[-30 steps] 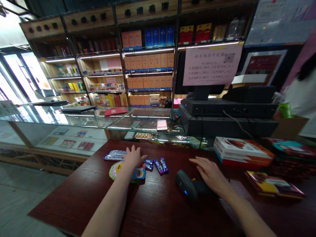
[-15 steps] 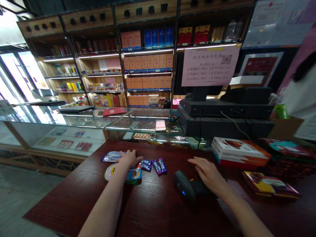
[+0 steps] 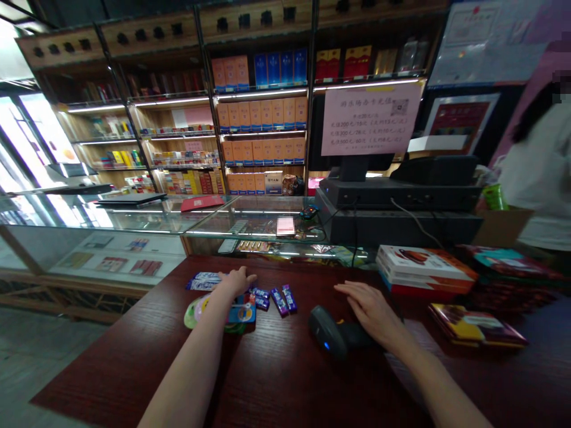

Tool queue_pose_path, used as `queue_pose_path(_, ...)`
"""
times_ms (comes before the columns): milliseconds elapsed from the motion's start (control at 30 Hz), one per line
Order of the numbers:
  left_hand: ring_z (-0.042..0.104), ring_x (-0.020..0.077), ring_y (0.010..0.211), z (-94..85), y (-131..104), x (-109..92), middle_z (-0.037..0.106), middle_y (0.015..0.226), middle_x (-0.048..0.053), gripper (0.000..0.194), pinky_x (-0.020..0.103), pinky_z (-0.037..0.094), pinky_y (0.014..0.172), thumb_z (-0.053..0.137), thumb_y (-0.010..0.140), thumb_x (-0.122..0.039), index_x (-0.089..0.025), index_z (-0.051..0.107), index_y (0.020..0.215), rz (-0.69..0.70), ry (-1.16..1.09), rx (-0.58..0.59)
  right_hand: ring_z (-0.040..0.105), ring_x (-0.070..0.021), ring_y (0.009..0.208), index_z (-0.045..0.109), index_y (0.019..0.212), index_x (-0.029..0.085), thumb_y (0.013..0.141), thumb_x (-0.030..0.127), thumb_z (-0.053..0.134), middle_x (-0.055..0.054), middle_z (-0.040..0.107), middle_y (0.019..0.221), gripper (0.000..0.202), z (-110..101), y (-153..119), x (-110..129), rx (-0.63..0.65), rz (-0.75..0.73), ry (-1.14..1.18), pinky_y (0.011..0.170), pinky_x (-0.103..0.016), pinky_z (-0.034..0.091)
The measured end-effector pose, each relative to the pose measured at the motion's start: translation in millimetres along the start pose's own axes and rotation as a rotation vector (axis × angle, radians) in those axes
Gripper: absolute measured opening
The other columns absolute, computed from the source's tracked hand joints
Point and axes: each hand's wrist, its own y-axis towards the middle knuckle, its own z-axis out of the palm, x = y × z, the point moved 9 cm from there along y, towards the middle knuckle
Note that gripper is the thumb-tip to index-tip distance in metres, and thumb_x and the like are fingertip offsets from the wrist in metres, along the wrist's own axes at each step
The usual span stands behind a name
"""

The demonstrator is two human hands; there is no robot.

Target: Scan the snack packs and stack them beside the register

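My left hand [image 3: 234,284] is over a blue-and-white packet [image 3: 203,280] and small purple packets [image 3: 260,298] on the dark wooden table; whether its partly hidden fingers hold anything is unclear. Under and beside that wrist lie a green round-edged package [image 3: 191,315] and a blue card-like package [image 3: 243,312]. Two more purple packets [image 3: 284,299] lie side by side to the right. My right hand [image 3: 368,306] rests flat with its fingers stretched out, just behind and right of a black scanner [image 3: 328,331] with a blue light.
White-and-orange boxes [image 3: 423,270] and a yellow-and-maroon package [image 3: 477,326] are on the right. Behind the table stand a glass counter [image 3: 250,221], a monitor with a pink notice [image 3: 369,119] and stocked shelves. A person in white [image 3: 533,172] is at the far right.
The view has shifted slightly. My left hand's fingers look more drawn together over the packets than before; my right hand stays beside the scanner.
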Motion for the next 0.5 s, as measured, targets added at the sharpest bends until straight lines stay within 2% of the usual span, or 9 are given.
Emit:
queue_pose_path(133,0.063,0.0362,0.12,-6.0,7.8,-9.7,0.066,0.126,0.023,0.047,0.052,0.042,0.099,0.036,0.094,-0.046,-0.017,0.055,0.126,-0.007,-0.006,0.063,0.062,-0.0253,0.121,0.069,0.121,0.026,0.092,0.018,0.043,-0.007,0.071,0.124,0.04,-3.8,0.2,2.9,0.003,0.0,-0.014,0.107,-0.051,0.045)
queue_pose_path(300,0.065,0.0326,0.117,-10.1,9.2,-26.1,0.069,0.124,0.02,0.043,0.045,0.045,0.097,0.043,0.09,-0.039,-0.018,0.054,0.127,0.032,-0.016,0.069,0.063,-0.0255,0.12,0.069,0.121,0.025,0.093,0.017,0.044,-0.007,0.072,0.123,0.039,-10.9,-0.2,6.4,-0.018,-0.007,-0.009,0.107,-0.051,0.044)
queue_pose_path(500,0.065,0.0293,0.118,-4.5,-0.4,-61.0,0.068,0.126,0.018,0.046,0.039,0.045,0.099,0.048,0.088,-0.023,-0.019,0.05,0.135,0.129,-0.045,0.046,0.062,-0.0247,0.12,0.068,0.121,0.026,0.092,0.015,0.045,-0.006,0.072,0.123,0.038,-14.9,1.1,11.1,-0.022,-0.007,-0.007,0.106,-0.05,0.044)
